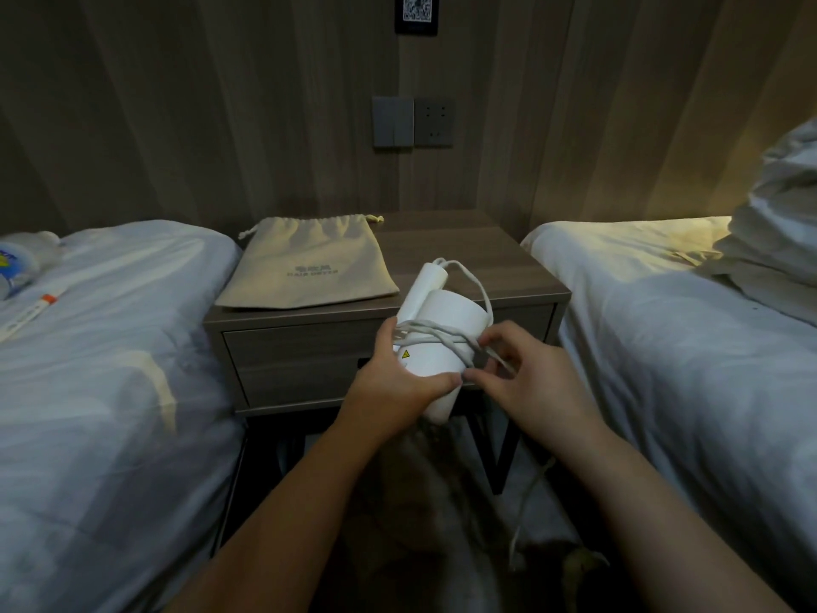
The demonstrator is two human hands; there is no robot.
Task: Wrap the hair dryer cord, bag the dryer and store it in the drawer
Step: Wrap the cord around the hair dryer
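Before grey wooden nightstand (486,258), our left hand (398,378) grips white plastic cylindrical hair dryer (446,320), long axis toward nightstand; right hand (530,382) pinches white cord (442,334).

Smooth matt white plastic hair dryer (442,338), coarse beige cloth bag (309,267), wood-grain nightstand (442,241).

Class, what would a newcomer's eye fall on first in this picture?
The white dryer at centre frame, gripped by the left hand while the right hand pinches the cord looped round it. Behind it, a beige bag lies flat on the left side of the nightstand.
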